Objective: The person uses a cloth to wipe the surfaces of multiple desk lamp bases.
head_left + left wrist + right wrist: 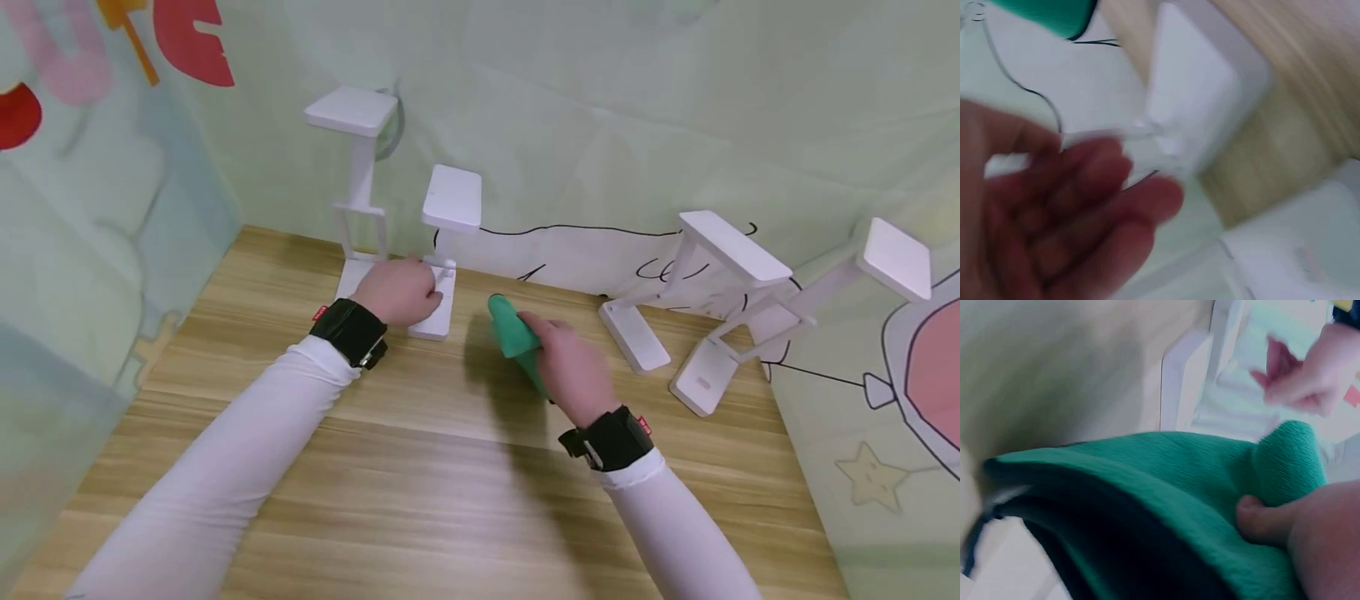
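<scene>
My right hand [573, 371] grips a folded green cloth [515, 329] over the table. The right wrist view shows its fuzzy surface, dark inner folds and a thin dark tail, with my thumb pressing on top. My left hand [399, 292] is at a small white desk lamp [453, 196], its fingertips close to the lamp's lower arm and base. Blurred in the left wrist view, its fingers curl loosely, with nothing seen in the palm. A second white lamp [352, 110] stands just left of it, its base partly hidden by that hand.
Two more white folding lamps, one with a slanted head [735, 246] and one with a raised head [896, 258], stand at the right rear of the wooden table [420, 500]. Printed fabric walls [562, 117] rise directly behind and at both sides.
</scene>
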The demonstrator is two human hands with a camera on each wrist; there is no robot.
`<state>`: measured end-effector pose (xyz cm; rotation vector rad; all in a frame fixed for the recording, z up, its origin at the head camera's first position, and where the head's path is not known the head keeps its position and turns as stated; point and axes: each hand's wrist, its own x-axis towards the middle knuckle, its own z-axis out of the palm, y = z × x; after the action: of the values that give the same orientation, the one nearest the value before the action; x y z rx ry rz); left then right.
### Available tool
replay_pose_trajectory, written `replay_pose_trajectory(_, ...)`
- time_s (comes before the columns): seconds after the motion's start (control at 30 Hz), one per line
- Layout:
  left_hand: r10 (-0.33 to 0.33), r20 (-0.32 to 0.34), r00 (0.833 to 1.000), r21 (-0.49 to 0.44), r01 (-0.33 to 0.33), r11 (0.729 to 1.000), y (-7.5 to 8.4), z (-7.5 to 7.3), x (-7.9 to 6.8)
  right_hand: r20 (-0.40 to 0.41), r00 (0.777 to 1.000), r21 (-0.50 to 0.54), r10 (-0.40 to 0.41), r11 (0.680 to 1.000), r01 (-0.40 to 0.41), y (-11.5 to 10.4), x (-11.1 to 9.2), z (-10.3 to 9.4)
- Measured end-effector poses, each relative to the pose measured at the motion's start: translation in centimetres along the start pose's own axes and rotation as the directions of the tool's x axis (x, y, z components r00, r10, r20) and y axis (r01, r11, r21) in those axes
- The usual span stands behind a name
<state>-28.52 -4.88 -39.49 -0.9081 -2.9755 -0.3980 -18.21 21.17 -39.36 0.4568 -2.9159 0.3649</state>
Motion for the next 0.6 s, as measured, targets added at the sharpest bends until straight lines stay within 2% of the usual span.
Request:
replay_pose_trajectory(0.03, 0.060, 0.060, 0.996, -0.020, -0.059, 0.998, 0.4, 0.0, 0.2, 0.024, 1.000, -0.012, 0.009, 1.000, -0.009, 0.4, 0.1, -0.5)
replay_pose_trajectory(0.1, 0.148, 0.151, 0.977, -0.075, -0.138, 0.988, 1.4, 0.3, 0.7, 0.075, 0.997, -0.032, 0.031, 0.999, -0.029, 1.0, 0.2, -1.5)
replay_pose_trajectory(0.2, 0.208, 0.209, 0.955, -0.133, -0.183, 0.974, 2.7, 0.9, 1.5, 0.131, 0.989, -0.068, 0.063, 0.996, -0.054, 1.8, 0.4, -2.7)
replay_pose_trajectory(0.3, 0.222, 0.206, 0.953, -0.137, -0.197, 0.971, 3.8, 1.6, 2.4, 0.162, 0.982, -0.093, 0.093, 0.993, -0.078, 2.4, 0.5, -3.2)
replay_pose_trajectory(0.4, 0.218, 0.182, 0.959, -0.151, -0.192, 0.970, 4.8, 1.9, 3.6, 0.181, 0.976, -0.132, 0.122, 0.986, -0.099, 3.0, 0.6, -3.5)
replay_pose_trajectory(0.53, 0.150, 0.120, 0.981, -0.133, -0.134, 0.982, 6.2, 2.1, 5.6, 0.201, 0.967, -0.170, 0.156, 0.978, -0.123, 3.6, 0.7, -3.9)
replay_pose_trajectory(0.6, 0.115, 0.093, 0.989, -0.095, -0.106, 0.990, 6.8, 2.2, 6.7, 0.212, 0.962, -0.183, 0.174, 0.974, -0.135, 3.8, 0.7, -4.0)
